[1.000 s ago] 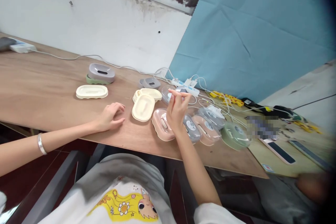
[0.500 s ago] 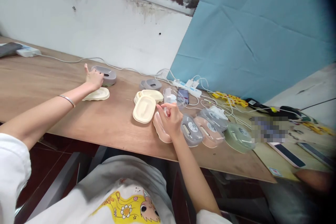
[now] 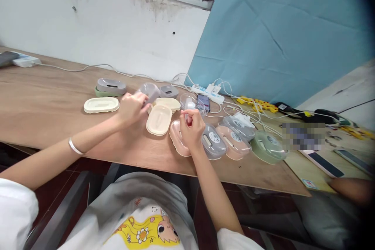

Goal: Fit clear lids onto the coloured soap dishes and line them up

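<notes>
Head view, 1 wooden table (image 3: 43,101) against a white wall, blue cloth (image 3: 278,39) hung at the right. Left hand (image 3: 133,109): fingers curled round a translucent grey case (image 3: 149,90), held just above the table, blurred; bracelet (image 3: 74,146) on the wrist. Right hand (image 3: 191,127): closed in a pinch, thumb against fingertips, on a small item (image 3: 189,120) too small to identify; the hand sits over a pink case (image 3: 175,138) at the near table edge. Between the 2 hands: a cream case (image 3: 159,119), with a 2nd cream piece (image 3: 168,103) touching it behind. Left of the hands: 1 cream lid (image 3: 101,105) lying flat, and beyond it a grey case on a green one (image 3: 111,85). Right of the pink case, in a row along the edge: grey clear case (image 3: 213,140), pink clear case (image 3: 234,142), green case (image 3: 268,146). Further back: a clear case (image 3: 193,101), a phone (image 3: 204,101), a power strip (image 3: 209,90) with white cables. Lower right: another person's arm (image 3: 351,189).
</notes>
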`<state>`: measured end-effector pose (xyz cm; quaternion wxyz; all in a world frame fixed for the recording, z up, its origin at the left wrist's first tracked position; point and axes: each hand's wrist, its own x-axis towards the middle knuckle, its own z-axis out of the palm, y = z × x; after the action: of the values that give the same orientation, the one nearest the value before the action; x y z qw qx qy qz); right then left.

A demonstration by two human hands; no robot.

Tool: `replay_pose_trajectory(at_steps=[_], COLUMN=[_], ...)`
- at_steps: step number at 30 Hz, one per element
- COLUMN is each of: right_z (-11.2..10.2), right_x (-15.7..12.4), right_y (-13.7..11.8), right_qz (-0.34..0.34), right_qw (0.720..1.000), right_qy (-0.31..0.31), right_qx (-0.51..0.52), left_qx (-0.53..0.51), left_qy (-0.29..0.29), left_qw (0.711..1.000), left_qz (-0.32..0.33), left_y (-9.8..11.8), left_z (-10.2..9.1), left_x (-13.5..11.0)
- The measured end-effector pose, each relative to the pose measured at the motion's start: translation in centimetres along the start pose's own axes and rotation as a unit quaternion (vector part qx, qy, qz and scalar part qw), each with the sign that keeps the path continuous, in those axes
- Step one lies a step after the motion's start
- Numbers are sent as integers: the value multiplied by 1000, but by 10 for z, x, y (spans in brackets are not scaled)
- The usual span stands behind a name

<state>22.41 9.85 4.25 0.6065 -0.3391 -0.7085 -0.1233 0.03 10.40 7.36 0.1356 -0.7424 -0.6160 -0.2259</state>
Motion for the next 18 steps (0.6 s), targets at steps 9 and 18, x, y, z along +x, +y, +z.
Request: replay_pose_trajectory(at_steps=[9,18], right_z=[-1,-2], right_x=[-1,0], right_y=[0,0], right_qz=[46,24], right_qw=[998,1000], right_qy=[20,10], right_qx=[-28,-11], left_qx=[4,21], left_qy=[-118,-141], left_qw=[993,986], left_qz=[24,85], left_y=[94,79], left_z=[15,2], left_x=[-14,-55])
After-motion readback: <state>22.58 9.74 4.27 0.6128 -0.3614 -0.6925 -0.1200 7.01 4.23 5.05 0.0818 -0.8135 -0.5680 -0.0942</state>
